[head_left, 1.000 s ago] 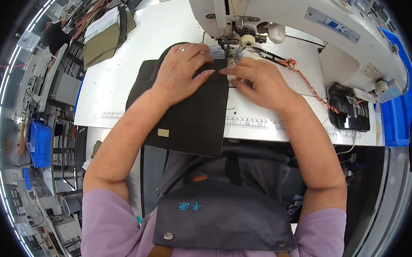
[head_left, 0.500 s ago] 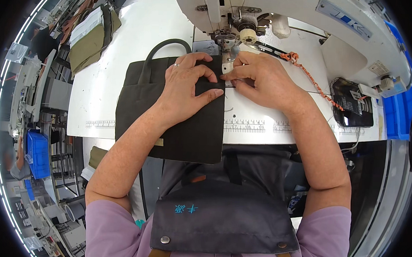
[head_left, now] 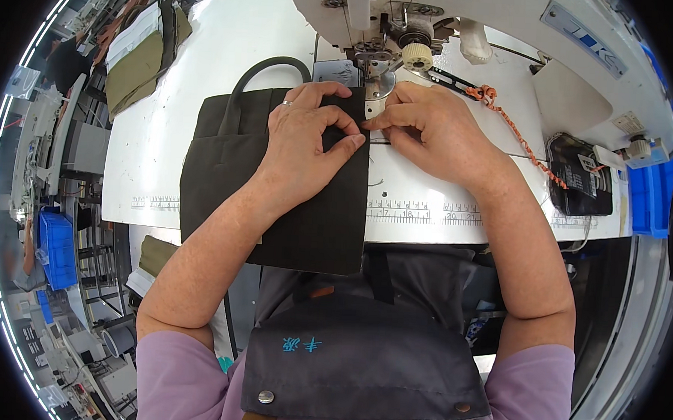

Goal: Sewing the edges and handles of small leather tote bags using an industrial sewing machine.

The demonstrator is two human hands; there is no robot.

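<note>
A dark fabric bag panel (head_left: pixel 226 168) with a curved handle (head_left: pixel 264 68) lies on the white sewing table (head_left: pixel 157 180), its right edge near the needle of the white sewing machine (head_left: pixel 450 20). My left hand (head_left: pixel 305 145) presses flat on the panel, thumb and fingers pinching its right edge. My right hand (head_left: pixel 438 128) rests just right of that edge, fingertips pinching the fabric edge below the presser foot (head_left: pixel 373 65). The panel's lower end hangs over the table's front edge.
A stack of olive and white fabric pieces (head_left: pixel 136 62) lies at the table's far left. An orange braided cord (head_left: pixel 513 128) and a black pouch (head_left: pixel 578 175) sit to the right. A ruler strip (head_left: pixel 419 212) runs along the front edge. Blue bins (head_left: pixel 652 201) stand far right.
The view has drawn closer to the table. Both hands have slid the panel's edge toward me, away from the needle, and now pinch it together.
</note>
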